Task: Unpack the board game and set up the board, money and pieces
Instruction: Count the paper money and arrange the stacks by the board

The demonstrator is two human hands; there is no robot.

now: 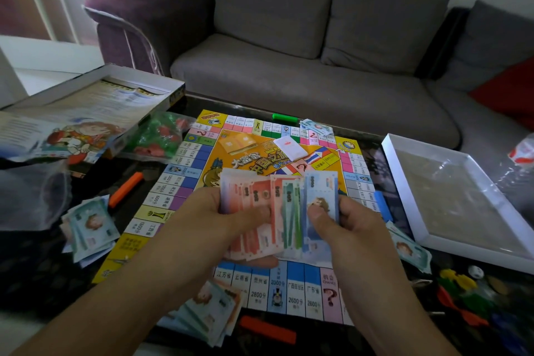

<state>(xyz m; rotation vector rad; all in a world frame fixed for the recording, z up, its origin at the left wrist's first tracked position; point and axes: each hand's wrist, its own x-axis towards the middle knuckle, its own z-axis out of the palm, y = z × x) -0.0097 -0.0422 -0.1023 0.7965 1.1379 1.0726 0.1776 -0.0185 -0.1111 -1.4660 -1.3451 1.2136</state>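
Fan of red, green and blue play money (pixel 278 211) held upright over the unfolded yellow game board (pixel 185 182) on the dark table

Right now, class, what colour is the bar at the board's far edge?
Green bar, clearest in the head view.

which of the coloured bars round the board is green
The green bar at the board's far edge, nearest the sofa; the others are orange, red and blue.

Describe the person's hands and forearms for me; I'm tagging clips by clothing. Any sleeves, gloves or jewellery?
Both forearms are bare as far as the frame shows, with no sleeve in view. The left hand and right hand wear no gloves, and no rings, watch or bracelet are visible. The thumbnails look short and unpainted.
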